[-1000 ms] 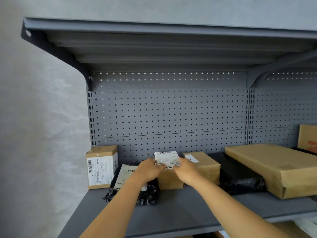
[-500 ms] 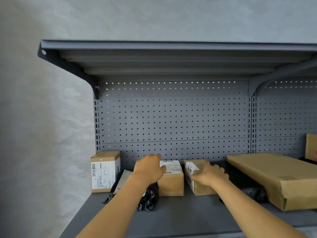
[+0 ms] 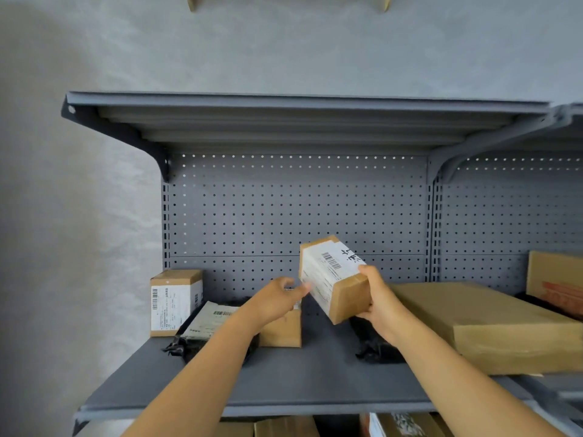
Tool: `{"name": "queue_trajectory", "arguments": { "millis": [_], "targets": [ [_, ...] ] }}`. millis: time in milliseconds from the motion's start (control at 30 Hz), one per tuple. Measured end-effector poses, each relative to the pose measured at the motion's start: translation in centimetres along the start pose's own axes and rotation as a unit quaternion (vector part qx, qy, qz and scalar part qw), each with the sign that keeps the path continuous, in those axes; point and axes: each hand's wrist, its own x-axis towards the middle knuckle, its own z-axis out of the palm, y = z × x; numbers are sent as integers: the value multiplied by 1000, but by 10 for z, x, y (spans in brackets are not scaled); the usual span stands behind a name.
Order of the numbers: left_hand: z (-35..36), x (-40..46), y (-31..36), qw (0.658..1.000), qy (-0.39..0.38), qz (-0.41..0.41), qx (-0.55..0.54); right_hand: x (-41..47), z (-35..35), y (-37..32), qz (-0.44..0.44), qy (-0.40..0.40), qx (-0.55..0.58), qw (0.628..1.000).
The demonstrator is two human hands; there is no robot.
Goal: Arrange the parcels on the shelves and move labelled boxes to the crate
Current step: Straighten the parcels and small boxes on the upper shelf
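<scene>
My right hand (image 3: 380, 298) grips a small brown box with a white shipping label (image 3: 332, 275), lifted and tilted above the grey shelf (image 3: 284, 383). Beside the box's left edge my left hand (image 3: 277, 298) hovers with its fingers apart, holding nothing. Under that hand another small brown box (image 3: 282, 331) stands on the shelf. At the left end stands a labelled box (image 3: 173, 302) upright, with a black poly bag bearing a label (image 3: 206, 324) leaning beside it.
A large flat brown parcel (image 3: 492, 323) lies on the right of the shelf, with a black bag (image 3: 377, 350) in front of it and an orange-printed carton (image 3: 555, 282) behind. A perforated back panel (image 3: 296, 209) and an upper shelf (image 3: 299, 118) bound the bay. More boxes (image 3: 284, 428) sit below.
My right hand has picked the right-hand small box up off the shelf and tilted it label-up. My left hand left the other box's top and moved toward the lifted one.
</scene>
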Motion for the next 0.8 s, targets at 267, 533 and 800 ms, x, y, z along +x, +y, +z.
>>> {"name": "queue_trajectory", "arguments": {
  "millis": [267,533,800],
  "targets": [
    [34,-25,27,951,-28,-28,-306,-31,-36,9,34,-95,103,990],
    [53,-48,35,937,-41,-36,-345,-59,-51,11,10,-136,60,989],
    [73,-57,43,981,159,65,-90,-80,-48,2,-101,-162,-175,966]
  ]
}}
